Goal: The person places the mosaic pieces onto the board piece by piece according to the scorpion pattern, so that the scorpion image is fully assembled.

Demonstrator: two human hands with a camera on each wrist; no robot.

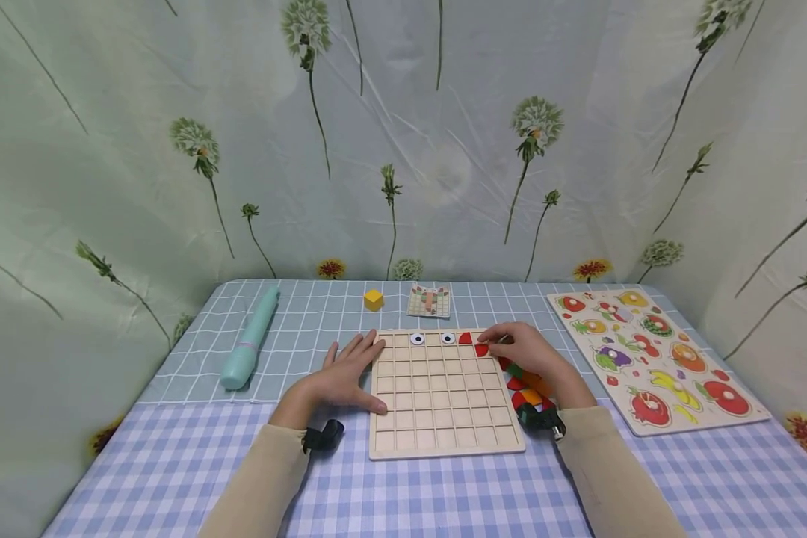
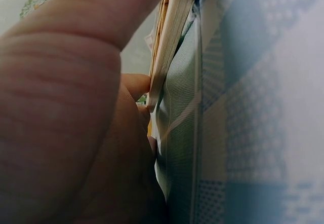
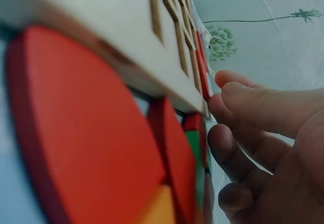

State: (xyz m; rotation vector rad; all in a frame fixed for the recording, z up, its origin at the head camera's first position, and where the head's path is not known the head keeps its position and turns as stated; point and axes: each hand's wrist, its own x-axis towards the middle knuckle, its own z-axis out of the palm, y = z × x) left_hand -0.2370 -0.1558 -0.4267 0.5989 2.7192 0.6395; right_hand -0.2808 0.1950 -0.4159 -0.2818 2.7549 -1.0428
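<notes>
A wooden grid board [image 1: 437, 388] lies flat in front of me. My left hand [image 1: 343, 377] rests along its left side, fingers spread, thumb at the edge. The thumb is large and close in the left wrist view. At the top right corner my right hand [image 1: 527, 350] has its fingertips right at a red quarter-round piece [image 1: 482, 350] in the grid. Nothing shows pinched between its fingers in the right wrist view. Another red piece [image 1: 465, 338] sits in the top row, along with two round eye pieces, one left [image 1: 418, 339] and one right [image 1: 448, 338].
Loose red, orange and green pieces [image 1: 530, 396] lie right of the board, partly hidden under the right arm. A small pattern card [image 1: 429, 301] and yellow block [image 1: 373, 300] stand behind. A teal tube-shaped object [image 1: 250, 340] is left; a fruit puzzle board [image 1: 619, 351] lies right.
</notes>
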